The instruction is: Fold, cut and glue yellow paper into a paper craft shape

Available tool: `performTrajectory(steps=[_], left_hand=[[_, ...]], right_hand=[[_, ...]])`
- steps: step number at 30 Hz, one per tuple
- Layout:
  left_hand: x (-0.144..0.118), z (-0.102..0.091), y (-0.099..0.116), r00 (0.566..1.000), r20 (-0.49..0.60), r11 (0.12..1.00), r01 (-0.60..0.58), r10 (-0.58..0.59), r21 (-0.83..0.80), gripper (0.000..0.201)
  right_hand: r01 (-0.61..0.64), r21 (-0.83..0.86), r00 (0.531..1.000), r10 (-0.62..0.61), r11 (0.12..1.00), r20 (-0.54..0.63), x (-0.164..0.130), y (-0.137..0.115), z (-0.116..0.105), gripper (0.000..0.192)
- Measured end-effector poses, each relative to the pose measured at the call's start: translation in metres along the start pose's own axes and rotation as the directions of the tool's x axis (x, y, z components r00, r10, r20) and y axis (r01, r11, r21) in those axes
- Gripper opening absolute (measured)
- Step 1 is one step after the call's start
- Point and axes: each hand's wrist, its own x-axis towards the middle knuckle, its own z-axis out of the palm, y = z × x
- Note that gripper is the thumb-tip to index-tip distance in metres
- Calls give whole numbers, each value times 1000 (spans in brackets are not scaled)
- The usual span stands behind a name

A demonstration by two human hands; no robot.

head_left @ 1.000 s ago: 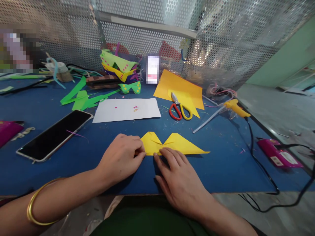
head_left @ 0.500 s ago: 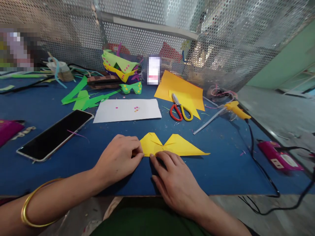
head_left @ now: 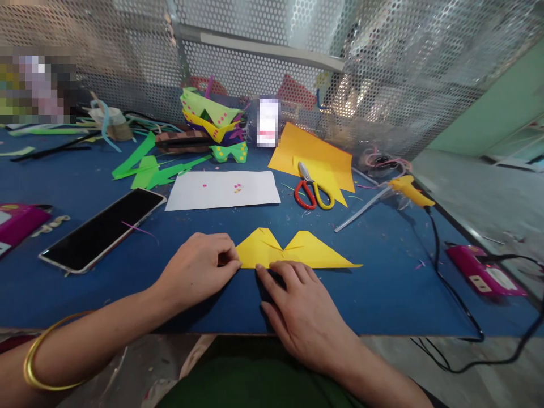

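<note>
Near the front edge of the worktop (head_left: 382,306), about midway along it, lies the folded yellow paper (head_left: 297,252), flat on the blue surface in a bow-like shape with two wings. The left hand (head_left: 198,272) rests loosely curled at the paper's left tip, its fingertips (head_left: 232,262) pressing or pinching that corner; whether the corner is gripped or only held down cannot be told. The right hand (head_left: 304,309) lies flat and open, its fingertips (head_left: 266,271) touching the paper's near edge by the middle notch, holding nothing. A gold bangle (head_left: 36,362) sits on the left forearm.

The step in hand looks like creasing or flattening a fold at the left wing. The next move would seem to call for a firm press along the fold line while the other hand keeps the paper from sliding.

Counted, near to far: one folded yellow paper; one phone (head_left: 102,229) toward the left edge; two pink devices, one (head_left: 17,224) at the left edge and one (head_left: 482,272) at the right; one white sheet (head_left: 223,190) mid-worktop; one pair of scissors (head_left: 312,190) lying on one large yellow sheet (head_left: 312,153); one glue gun (head_left: 408,190) near the right edge; several green offcuts (head_left: 148,170); one stack of finished paper bows (head_left: 210,122) at the far edge by the mesh wall (head_left: 382,73).
</note>
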Motion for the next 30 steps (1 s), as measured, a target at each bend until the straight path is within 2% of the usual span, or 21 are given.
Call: performTrajectory(steps=[13,27,30], left_hand=[[-2,-3,-7,1000,13,1000,23,-23,2,18],[-4,-6,-11,999,27,1000,25,-25,13,18],[-6,-9,-14,998,35,998,61,-61,-7,18]], right_hand=[[-6,-114,1000,7,993,16,8,-11,0,48],[54,-78,999,-53,995,14,17,-17,1,45],[62,-88,998,-62,994,10,17,-16,4,44]])
